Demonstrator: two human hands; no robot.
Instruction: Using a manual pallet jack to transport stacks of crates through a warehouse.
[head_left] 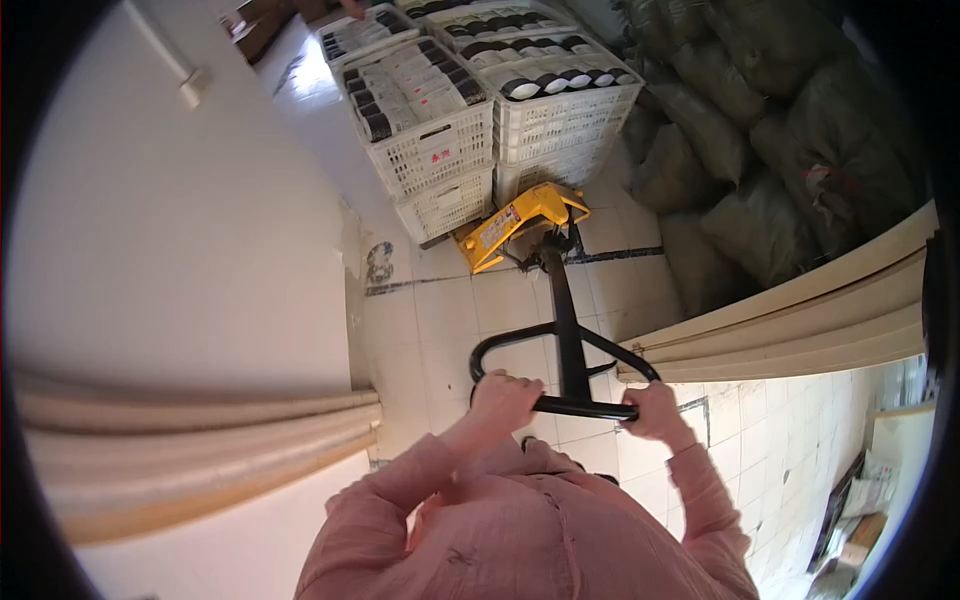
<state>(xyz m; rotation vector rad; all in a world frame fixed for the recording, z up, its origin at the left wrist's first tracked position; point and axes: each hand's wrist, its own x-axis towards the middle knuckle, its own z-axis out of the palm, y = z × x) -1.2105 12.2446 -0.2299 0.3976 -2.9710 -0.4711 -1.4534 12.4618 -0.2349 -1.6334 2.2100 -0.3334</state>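
Observation:
A black loop handle (565,404) on a long shaft reaches toward me from a yellow pallet jack (515,222). My left hand (505,400) grips the left part of the handle's bar, and my right hand (650,408) is closed round its right end. Ahead of the jack stand stacked white plastic crates (440,150) filled with rows of wrapped packages (410,85) with dark ends.
Piled olive-green sacks (740,230) fill the right side. A white wall (170,250) is at left. Pale wooden frames (780,310) flank me on both sides of the tiled floor (430,330). Another person's hand (352,8) shows beyond the crates.

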